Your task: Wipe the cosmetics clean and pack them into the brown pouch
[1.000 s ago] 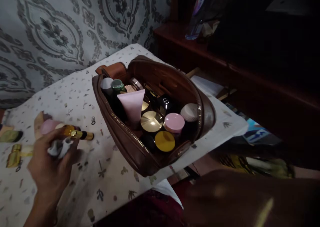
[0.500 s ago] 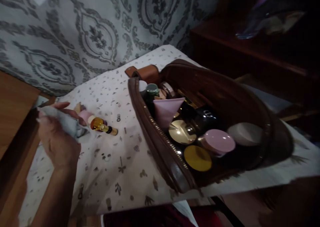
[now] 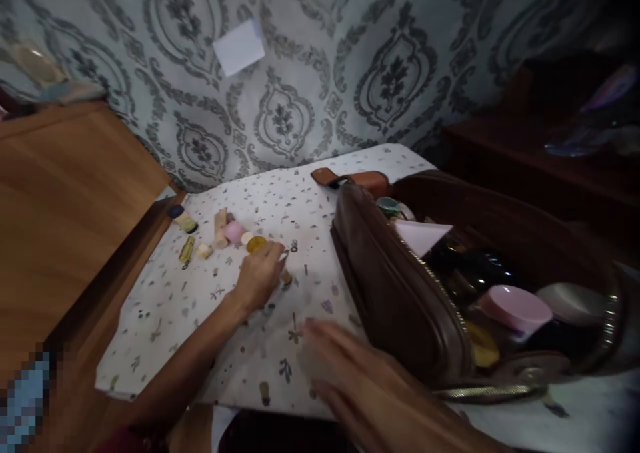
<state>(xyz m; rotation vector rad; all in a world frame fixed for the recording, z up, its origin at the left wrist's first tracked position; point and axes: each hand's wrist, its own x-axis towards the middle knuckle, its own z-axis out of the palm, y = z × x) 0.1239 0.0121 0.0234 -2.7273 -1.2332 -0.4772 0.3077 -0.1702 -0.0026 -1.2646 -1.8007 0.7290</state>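
My left hand [image 3: 260, 276] is closed over the patterned cloth on the table, beside a round amber-yellow item [image 3: 257, 244]. A thin pale edge shows at its fingertips, but what it holds is hidden. The end of a small gold tube [image 3: 286, 277] pokes out just right of the fingers. My right hand [image 3: 360, 366], blurred, has its fingers stretched out near the brown leather bag [image 3: 395, 286] and looks to hold nothing. The bag stands unzipped, with a pink tube [image 3: 423, 236], a pink-lidded jar [image 3: 517, 306] and a yellow lid [image 3: 481, 346] inside.
Left of my hand lie a pink round item [image 3: 233, 232], a beige piece [image 3: 221, 228], a small gold-green bottle [image 3: 187, 249] and a dark-capped bottle [image 3: 183, 218]. A wooden cabinet [image 3: 75, 193] borders the left, patterned wallpaper [image 3: 285, 113] the back, a dark shelf [image 3: 500, 146] the right.
My left hand has moved right to the small items, and the grey-white cloth it held no longer shows. My right hand has come into view by the bag. The view has swung left.
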